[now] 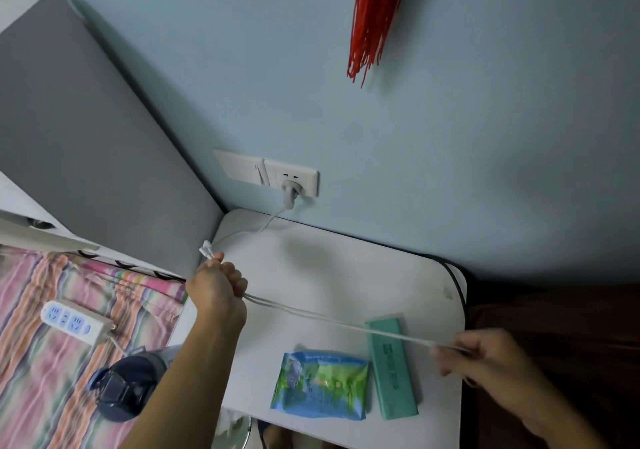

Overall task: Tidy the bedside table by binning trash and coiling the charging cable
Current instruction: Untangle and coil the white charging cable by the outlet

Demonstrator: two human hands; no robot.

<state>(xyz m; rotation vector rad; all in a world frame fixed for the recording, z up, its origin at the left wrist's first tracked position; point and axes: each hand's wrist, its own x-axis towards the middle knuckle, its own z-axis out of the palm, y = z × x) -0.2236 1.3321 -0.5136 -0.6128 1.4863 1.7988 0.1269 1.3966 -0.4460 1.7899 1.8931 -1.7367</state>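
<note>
A white charging cable [332, 320] is stretched doubled across the white bedside table [346, 268]. My left hand [220, 287] is closed on one end at the table's left edge, with both white connectors [206, 249] sticking out above the fist. My right hand [485, 355] pinches the folded far end at the table's right side. The strands run taut between the hands, passing over a green box [393, 369]. A blue-green wet-wipe pack [320, 384] lies on the table near its front edge, left of the box.
A grey plug [290, 195] with its own cord sits in the wall socket behind the table. A grey headboard [86, 157] and striped bedding [52, 327] lie left, with a white power strip [74, 322] and a dark bottle [126, 391]. A bin [232, 431] shows below the table.
</note>
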